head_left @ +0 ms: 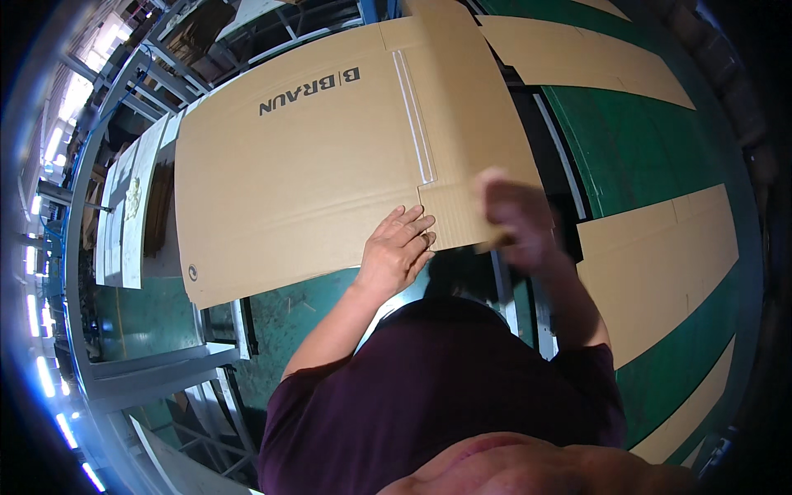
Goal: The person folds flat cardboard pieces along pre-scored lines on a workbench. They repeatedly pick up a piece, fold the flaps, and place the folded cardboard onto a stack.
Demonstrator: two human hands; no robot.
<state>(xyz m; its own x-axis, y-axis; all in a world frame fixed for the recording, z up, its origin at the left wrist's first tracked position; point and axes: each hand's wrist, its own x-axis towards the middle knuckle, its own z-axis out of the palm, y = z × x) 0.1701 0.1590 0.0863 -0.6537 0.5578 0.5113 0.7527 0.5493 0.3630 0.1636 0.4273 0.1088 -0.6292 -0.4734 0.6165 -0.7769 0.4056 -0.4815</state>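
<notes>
A large flat brown cardboard sheet [305, 181] with dark printing lies in front of me. Two white strips [414, 115] run along it, beside a crease, and its right panel [478, 107] curves upward a little. My left hand [398, 250] rests palm down on the near edge by that crease, fingers extended, holding nothing. Close to the sheet's near right corner is my right hand [518, 219], smeared by motion. A small tan shape [492, 242] shows below its fingers; whether the hand holds it I cannot tell.
On the right, a green belt surface [639, 157] carries several cardboard sheets [660, 264]. Metal frames [157, 367] stand at the left, near a pale stacked board pile [132, 214]. A dark gap with a metal rail [561, 157] separates my sheet from the belt.
</notes>
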